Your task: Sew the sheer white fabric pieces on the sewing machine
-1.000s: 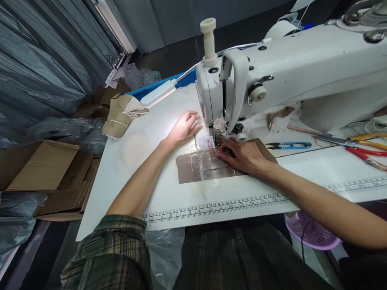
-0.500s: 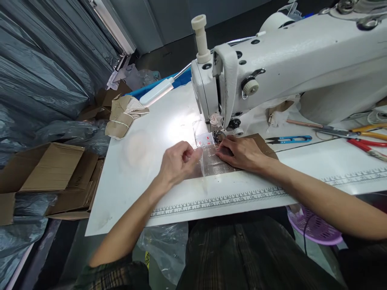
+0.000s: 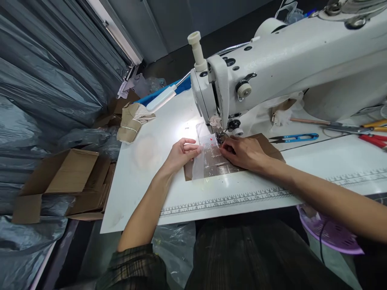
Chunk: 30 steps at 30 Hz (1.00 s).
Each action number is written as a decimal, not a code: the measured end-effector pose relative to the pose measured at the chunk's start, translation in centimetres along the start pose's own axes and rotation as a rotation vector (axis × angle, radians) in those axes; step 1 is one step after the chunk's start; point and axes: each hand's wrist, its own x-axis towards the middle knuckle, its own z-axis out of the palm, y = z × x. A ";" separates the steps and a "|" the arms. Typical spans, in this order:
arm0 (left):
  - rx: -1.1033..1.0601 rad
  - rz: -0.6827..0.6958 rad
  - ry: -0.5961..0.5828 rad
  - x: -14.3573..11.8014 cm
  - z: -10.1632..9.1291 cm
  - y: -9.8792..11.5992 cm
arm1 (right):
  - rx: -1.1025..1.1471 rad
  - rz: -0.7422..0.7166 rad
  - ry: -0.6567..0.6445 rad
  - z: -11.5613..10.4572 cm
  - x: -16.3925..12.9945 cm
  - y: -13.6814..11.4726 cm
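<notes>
My left hand (image 3: 182,154) pinches the upper edge of a translucent strip (image 3: 198,164) between thumb and fingers. The strip hangs down over the left part of a brown sheet (image 3: 189,172) with shiny clear plastic (image 3: 213,157) on top. My right hand (image 3: 243,152) rests on the sheet, fingers curled and thumb and fingertips closed on the plastic just by the presser foot (image 3: 221,137). Small red marks show on the clear plate left of the foot. The white sewing machine (image 3: 281,60) stands over the work; its needle is hard to make out.
Blue thread snips (image 3: 294,138) and red-handled pliers (image 3: 373,139) lie to the right. A lit lamp (image 3: 161,98) and a brown fabric bundle (image 3: 133,123) are at the left back. A printed ruler (image 3: 226,201) runs along the front edge. Open cardboard boxes (image 3: 72,171) stand left.
My left hand has closed on the translucent strip and spread it more upright and flat over the brown sheet. My right hand stays by the presser foot. The view has shifted slightly.
</notes>
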 end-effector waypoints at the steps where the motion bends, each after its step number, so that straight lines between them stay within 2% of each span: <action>1: -0.024 -0.012 0.002 -0.1 -0.1 0.0 | 0.006 0.006 -0.006 0.0 0.0 0.0; 15: -0.200 -0.086 0.026 -0.2 -1.0 0.1 | -0.024 0.012 -0.052 0.6 -0.4 -0.2; 24: -0.160 -0.071 0.053 0.0 -0.9 0.0 | -0.037 0.015 -0.038 0.5 -0.5 -0.4; 27: -0.042 -0.002 0.063 -0.4 -0.4 -0.2 | -0.033 0.023 -0.038 0.4 -0.6 -0.5; 28: 0.046 0.062 0.083 -0.7 -0.2 -0.2 | -0.031 0.023 -0.046 0.4 -0.5 -0.5; 30: 0.322 0.280 0.164 -1.2 0.1 0.1 | -0.028 0.028 -0.071 0.2 -0.3 -0.2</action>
